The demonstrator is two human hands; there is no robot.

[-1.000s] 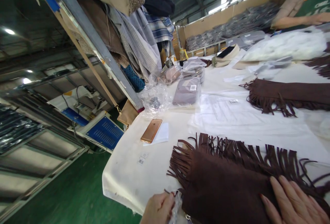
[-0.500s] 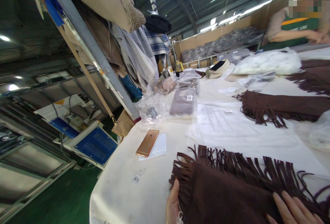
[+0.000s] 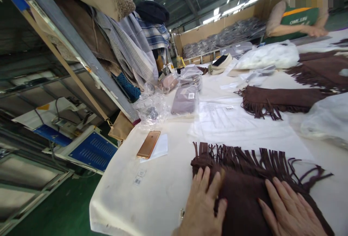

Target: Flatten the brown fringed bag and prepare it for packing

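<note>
Lying flat at the near edge of the table (image 3: 163, 189), a dark brown fringed cloth (image 3: 244, 189) has both of the person's hands pressed on it. The left hand (image 3: 203, 203) rests on the cloth's left part with its fingers (image 3: 206, 178) spread and straight, gripping nothing; the right hand (image 3: 290, 210) lies palm down on the right part, its fingers likewise extended and open. The fringe (image 3: 244, 156) runs along the far side of the cloth, pointing away from the person. Beyond it on the white table cover lies a clear flat bag with printing (image 3: 231, 120). To the left, near the table's left edge, a rose-gold phone (image 3: 148, 144) sits partly on a white slip of paper (image 3: 161, 148), with small barcode labels (image 3: 138, 178) nearer the front. Farther back, a second brown fringed piece (image 3: 274, 100) lies toward the right side, and a bagged grey garment (image 3: 185, 100) lies beside crumpled clear plastic (image 3: 152, 107). At the far right corner another person in a green vest (image 3: 299, 20) stands at the table.
</note>
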